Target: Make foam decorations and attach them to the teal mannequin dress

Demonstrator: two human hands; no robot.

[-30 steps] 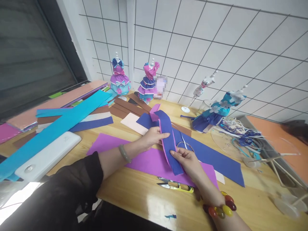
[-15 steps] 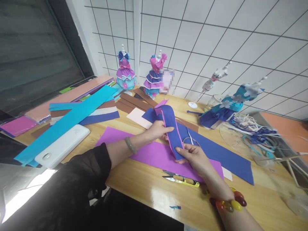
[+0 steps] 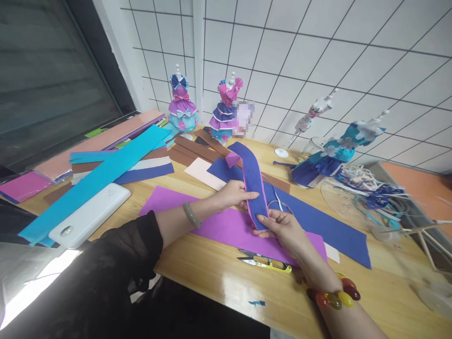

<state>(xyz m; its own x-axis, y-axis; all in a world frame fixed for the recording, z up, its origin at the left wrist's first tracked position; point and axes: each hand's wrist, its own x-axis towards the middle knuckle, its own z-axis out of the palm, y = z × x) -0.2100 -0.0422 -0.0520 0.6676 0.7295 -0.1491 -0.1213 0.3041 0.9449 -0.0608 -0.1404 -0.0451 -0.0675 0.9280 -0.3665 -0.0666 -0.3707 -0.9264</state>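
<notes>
A blue strip with a purple edge [image 3: 251, 172] arches up between my hands, its far end curling over to show a purple underside. My left hand [image 3: 235, 194] pinches the strip's left edge, thumb on top. My right hand [image 3: 280, 226] grips the near end, thumb on the blue face and fingers beneath. Below them a wide purple sheet [image 3: 212, 226] lies on the table, and a longer blue sheet [image 3: 328, 228] runs behind it to the right. Yellow-handled snips [image 3: 264, 262] rest by the purple sheet's near edge.
Turquoise strips [image 3: 102, 174] cross a white power bank [image 3: 90, 215] at left. Brown strips [image 3: 197, 149] lie behind. Small dressed forms [image 3: 182, 106] stand along the tiled wall, with another in blue [image 3: 339, 148] at right. Tangled ribbons [image 3: 374, 188] sit near a grey-sided box.
The strip's arch has loosened and its far end has shifted, showing more of the curled-over purple side. My left hand has slid slightly along the edge toward my right hand.
</notes>
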